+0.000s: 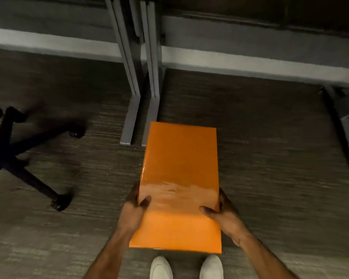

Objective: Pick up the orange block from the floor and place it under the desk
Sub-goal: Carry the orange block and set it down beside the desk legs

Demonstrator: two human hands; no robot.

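Observation:
A long glossy orange block (179, 170) is held above the carpet in the lower middle of the head view. My left hand (134, 210) grips its left side, thumb on top. On the opposite side my right hand (224, 214) clasps the block the same way. The far end of the block points toward the desk (250, 63), whose white edge runs across the upper right. The floor under that desk lies just beyond the block.
Grey desk legs (133, 109) stand just left of the block's far end. A second desk edge (48, 45) runs at upper left. A black office chair base (18, 150) with castors sits at left. My white shoes (185, 266) are below the block.

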